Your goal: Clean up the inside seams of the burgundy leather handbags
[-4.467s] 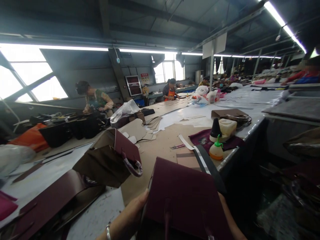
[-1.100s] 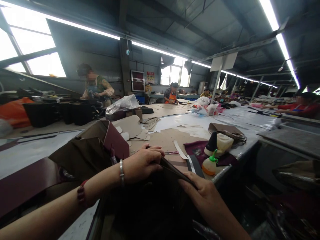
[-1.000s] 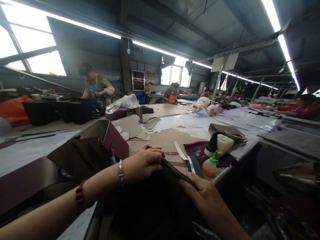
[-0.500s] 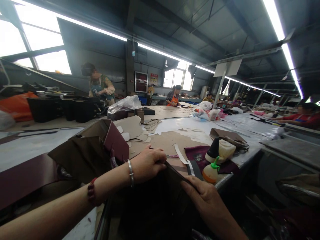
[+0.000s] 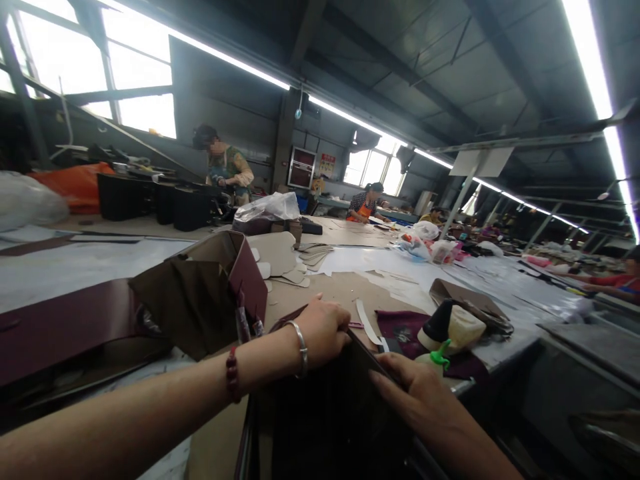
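A dark, open bag [image 5: 330, 420] stands in front of me at the table, its inside deep in shadow. My left hand [image 5: 325, 330], with a silver bangle on the wrist, has its fingers curled over the bag's upper edge. Lower on that same edge, to the right, my right hand [image 5: 415, 387] pinches the rim between thumb and fingers. Left of my forearm lies another bag, maroon [image 5: 65, 320], with its dark brown lining [image 5: 195, 300] folded out.
Beyond my right hand are a green-capped bottle [image 5: 440, 357], a black-and-cream container [image 5: 465, 328] and a purple cloth [image 5: 400, 327]. A pale curved strip [image 5: 367, 321] lies beside them. Cut beige pieces [image 5: 277, 257] lie farther back. Co-workers sit across the room.
The view has turned, so the scene sits farther right and lower on the left. Both hands keep their hold on the bag's edge, and the bag is tilted slightly differently.
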